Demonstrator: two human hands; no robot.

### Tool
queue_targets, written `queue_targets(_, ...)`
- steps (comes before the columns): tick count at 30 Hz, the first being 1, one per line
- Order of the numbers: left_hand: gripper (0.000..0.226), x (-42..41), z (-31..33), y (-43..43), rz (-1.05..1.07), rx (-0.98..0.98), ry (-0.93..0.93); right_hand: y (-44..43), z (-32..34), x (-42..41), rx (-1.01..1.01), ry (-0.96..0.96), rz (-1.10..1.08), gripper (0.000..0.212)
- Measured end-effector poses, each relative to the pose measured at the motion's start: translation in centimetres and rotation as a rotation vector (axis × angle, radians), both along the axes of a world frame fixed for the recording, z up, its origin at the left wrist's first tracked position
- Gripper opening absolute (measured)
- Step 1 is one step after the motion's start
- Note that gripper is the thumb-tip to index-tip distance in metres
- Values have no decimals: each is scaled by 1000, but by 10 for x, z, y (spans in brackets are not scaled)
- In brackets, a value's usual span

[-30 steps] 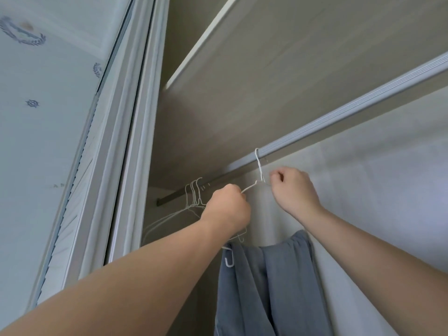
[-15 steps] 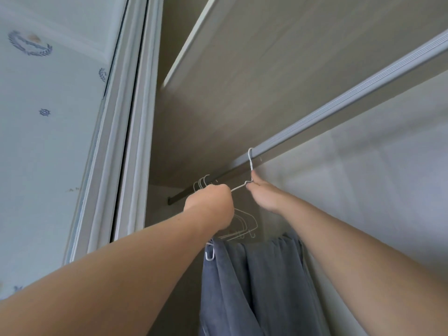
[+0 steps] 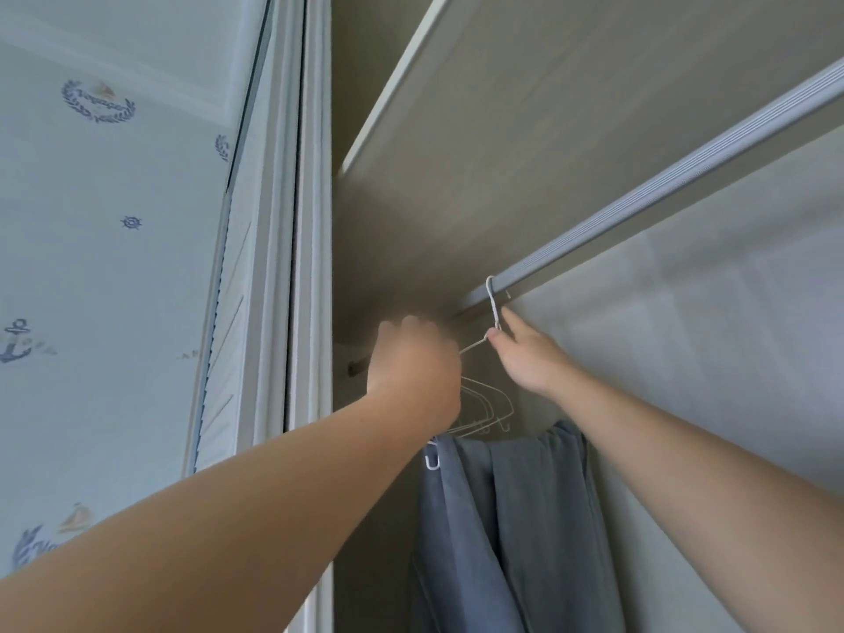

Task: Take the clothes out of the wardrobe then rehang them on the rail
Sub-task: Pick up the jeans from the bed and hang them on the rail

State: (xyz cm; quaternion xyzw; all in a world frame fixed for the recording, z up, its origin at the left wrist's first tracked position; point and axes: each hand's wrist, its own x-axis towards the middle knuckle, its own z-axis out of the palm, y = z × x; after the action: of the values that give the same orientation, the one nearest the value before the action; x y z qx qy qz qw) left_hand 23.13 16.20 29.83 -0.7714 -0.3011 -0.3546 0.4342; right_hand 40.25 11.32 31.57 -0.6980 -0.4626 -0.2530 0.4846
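From the head view, looking up into the wardrobe: the wire hanger (image 3: 475,345) has its hook looped over the rail (image 3: 662,185), which runs just under the shelf (image 3: 548,107). The grey garment (image 3: 502,518) hangs draped below both hands, inside the wardrobe and close to the back wall.

That cloth looks soft and thick, with some weight, so I'd expect it to slide along a thin wire bar if the hanger tips. The hanger itself is light and springy and will twist easily. The twisted neck under the hook is the sensible place to take it, and one shoulder to steady it.

That's how the hands are set. The right hand (image 3: 525,358) reaches up with the arm nearly straight and pinches the neck between thumb and forefinger, the other fingers loosely tucked. The left hand (image 3: 413,372) is a blurred, curled fist, knuckles towards us. The hanger's sloping shoulder runs straight into it, so I judge it has hold there, though the blur hides the fingertips. Both forearms angle steeply upward.

A cluster of spare hangers (image 3: 488,404) dangles just behind the left wrist, close enough to snag. The white door frame (image 3: 310,221) stands to the left.
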Motion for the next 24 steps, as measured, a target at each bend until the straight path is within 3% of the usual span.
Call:
queue_targets(6,68,-71,-19,-2,-160,147,-140,-34,-43,-64,114,-278,-89,55)
queue_targets(13,69,-204,-92,9,-317,18,-260,-52,-132,-183,72,-557,-41,61)
queue_targets(17,69,-304,-166,25,-339,-103,-268,-42,-196,-271,-61,-542,39,65)
queue_targets(24,72,-503,-293,33,-137,-291,-203,-1,-318,-437,-244,-517,292,65)
